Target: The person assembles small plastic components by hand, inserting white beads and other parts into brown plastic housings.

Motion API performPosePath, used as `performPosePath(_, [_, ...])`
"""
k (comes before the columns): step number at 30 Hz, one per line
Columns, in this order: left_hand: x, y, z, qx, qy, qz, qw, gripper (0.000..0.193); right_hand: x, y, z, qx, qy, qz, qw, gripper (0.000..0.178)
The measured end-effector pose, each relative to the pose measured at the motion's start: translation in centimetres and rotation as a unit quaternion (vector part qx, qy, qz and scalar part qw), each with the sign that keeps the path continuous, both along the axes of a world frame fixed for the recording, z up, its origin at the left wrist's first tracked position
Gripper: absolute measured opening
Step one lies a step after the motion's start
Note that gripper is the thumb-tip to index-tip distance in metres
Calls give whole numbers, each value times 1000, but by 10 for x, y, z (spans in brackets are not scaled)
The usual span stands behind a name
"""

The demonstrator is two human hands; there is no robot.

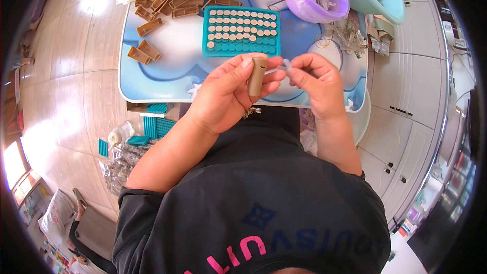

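Observation:
My left hand (222, 87) is closed around a brown tapered plastic casing (257, 78) with a small dark slot near its upper end. It holds the casing upright above the table's near edge. Just to the right, my right hand (320, 82) pinches a small whitish translucent piece (287, 64) between thumb and fingertips. A thin pale part of it stretches toward the casing; whether they touch I cannot tell. Beyond my hands lies a teal tray (207, 49) with rows of round cream-coloured discs (239, 21). Its nearest rows show mostly bare teal pegs.
Brown casings (172, 1) lie heaped at the table's far left, with a few nearer (144, 52). A purple bowl (293, 10) of white pieces and a light-blue basin (394, 10) stand far right, beside clear packets (349, 35). Teal trays (158, 127) and plastic bags (122, 165) are lower left.

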State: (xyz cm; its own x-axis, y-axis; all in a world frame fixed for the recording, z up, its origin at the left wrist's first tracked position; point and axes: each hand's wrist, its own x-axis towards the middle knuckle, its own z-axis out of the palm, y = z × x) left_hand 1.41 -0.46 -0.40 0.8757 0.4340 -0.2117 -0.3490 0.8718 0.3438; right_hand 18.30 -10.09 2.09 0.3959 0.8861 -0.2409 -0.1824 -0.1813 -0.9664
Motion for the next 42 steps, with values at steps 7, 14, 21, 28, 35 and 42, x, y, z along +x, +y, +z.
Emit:
performPosePath(7, [1, -2, -1, 9, 28, -1, 1000, 35, 9, 1, -1, 38, -62, -55, 996, 9])
performPosePath(14, [0, -1, 0, -13, 12, -1, 1000, 35, 73, 51, 25, -18, -482, -203, 852, 10])
performPosePath(21, [-4, 3, -5, -78, -29, 26, 996, 35, 15, 25, 11, 129, -365, 67, 920, 16])
performPosePath(28, [-3, 0, -2, -89, -29, 16, 995, 32, -28, 4, -13, 62, 24, -36, 997, 8])
performPosePath(35, [-8, 2, -10, -56, 16, -6, 998, 27, -27, 12, -1, 208, -436, -31, 875, 10])
performPosePath(42, [-2, -3, 7, -13, 76, 3, 997, 27, -32, 13, -4, 225, -484, -6, 845, 14])
